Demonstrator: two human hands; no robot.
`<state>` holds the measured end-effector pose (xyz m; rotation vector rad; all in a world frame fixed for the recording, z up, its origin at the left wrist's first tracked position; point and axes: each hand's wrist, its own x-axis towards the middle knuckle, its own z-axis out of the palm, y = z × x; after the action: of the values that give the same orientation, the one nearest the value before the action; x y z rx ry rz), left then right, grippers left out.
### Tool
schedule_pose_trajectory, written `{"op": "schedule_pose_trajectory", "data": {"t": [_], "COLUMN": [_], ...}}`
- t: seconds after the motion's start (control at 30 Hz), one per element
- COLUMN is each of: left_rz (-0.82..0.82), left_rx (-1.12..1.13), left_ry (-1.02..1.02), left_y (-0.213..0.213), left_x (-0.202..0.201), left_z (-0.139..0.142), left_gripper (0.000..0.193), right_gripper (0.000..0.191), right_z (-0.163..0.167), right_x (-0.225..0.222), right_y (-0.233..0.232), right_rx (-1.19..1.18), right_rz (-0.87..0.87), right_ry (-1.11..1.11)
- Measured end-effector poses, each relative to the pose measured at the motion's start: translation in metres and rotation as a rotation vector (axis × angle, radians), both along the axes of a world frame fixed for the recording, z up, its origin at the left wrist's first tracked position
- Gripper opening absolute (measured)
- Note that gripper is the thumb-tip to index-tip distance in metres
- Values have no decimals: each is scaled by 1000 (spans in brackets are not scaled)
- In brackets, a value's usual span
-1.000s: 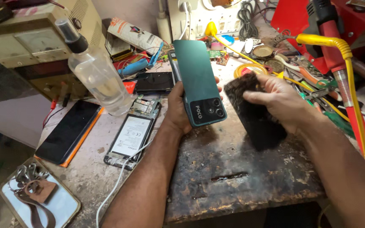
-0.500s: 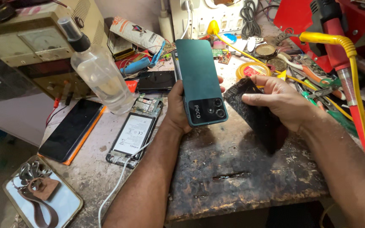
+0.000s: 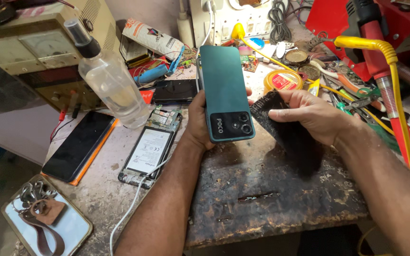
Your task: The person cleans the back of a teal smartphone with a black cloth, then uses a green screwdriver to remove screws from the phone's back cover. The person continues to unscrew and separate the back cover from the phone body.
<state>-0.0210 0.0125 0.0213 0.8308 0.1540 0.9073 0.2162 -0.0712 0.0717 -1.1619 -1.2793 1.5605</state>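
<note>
Left hand (image 3: 196, 124) grips teal phone (image 3: 224, 90); right hand (image 3: 312, 116) holds black cloth (image 3: 293, 142).

A single head-worn camera looks steeply down and forward, close over the workbench (image 3: 271, 189), both forearms entering from the bottom edge, clutter filling the far side.

Over the near middle of the bench (image 3: 271, 199) the left hand (image 3: 199, 124) holds a phone (image 3: 225, 95) upright, back facing out. Just right of it the right hand (image 3: 316, 116) grips a cloth (image 3: 293, 142). Left of the phone an opened phone (image 3: 150, 149) lies flat; behind that stands a spray bottle (image 3: 112, 83). At the near left corner lies a phone with keys (image 3: 43, 223).
</note>
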Motion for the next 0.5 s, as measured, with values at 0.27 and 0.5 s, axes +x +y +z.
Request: {"op": "schedule_pose_trajectory", "data": {"t": [0.27, 0.5], "left_rz": [-76, -50], "left_rx": [-27, -58], "left_ry": [-1, -14], "left_y": [4, 5], "left_x": [3, 5], "left_z": [-6, -8], "left_gripper": [57, 57], "right_gripper": [34, 34], "right_z": [1, -3], "right_x": [0, -4], "right_y": [4, 8], "right_rx": [1, 16], "right_rz": [45, -5], "right_ry": [-11, -69]}}
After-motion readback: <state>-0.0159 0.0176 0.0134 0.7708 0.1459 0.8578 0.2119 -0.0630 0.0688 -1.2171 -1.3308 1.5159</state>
